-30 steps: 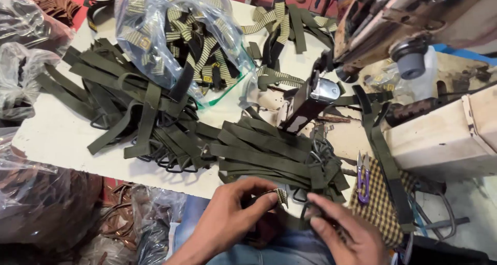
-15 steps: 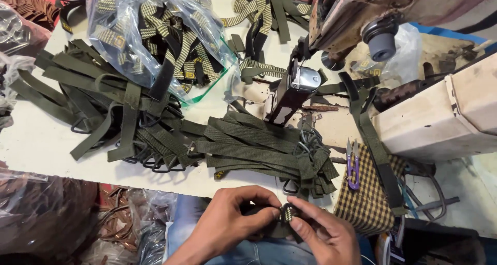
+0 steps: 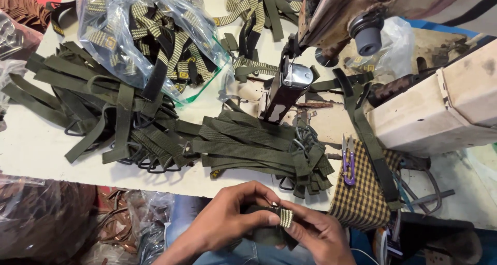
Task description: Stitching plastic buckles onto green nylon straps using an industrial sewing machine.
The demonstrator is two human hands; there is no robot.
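I saw both hands working just off the near edge of the table (image 3: pixel 31 151), below the tabletop and over the lap, where little room was left: a dark bag and coiled brown straps (image 3: pixel 116 221) crowded the left side, and a checked cloth (image 3: pixel 362 197) hung over the near edge on the right. On the table, bare surface showed only along the near left edge and as a narrow strip before the near edge.

The left hand (image 3: pixel 228 218) and right hand (image 3: pixel 318 234) met on a short strap piece (image 3: pixel 286 217), a flat woven webbing with a pale, chequered weave at its end and olive cloth below. The left fingers (image 3: pixel 259 197) curled closed over its top, thumb pressing beside the pale end; the right fingers pinched it from underneath, so the piece lay between both sets of fingertips.

A flat heap of olive webbing straps (image 3: pixel 253 148) with dark metal loops lay near the near edge, just beyond the hands. A second heap (image 3: pixel 103 109) spread toward the left edge. A clear plastic bag (image 3: pixel 150 37) of striped straps sat at the far left. Purple-handled snips (image 3: pixel 348 161) rested on the cloth beside the sewing machine (image 3: pixel 352 16).
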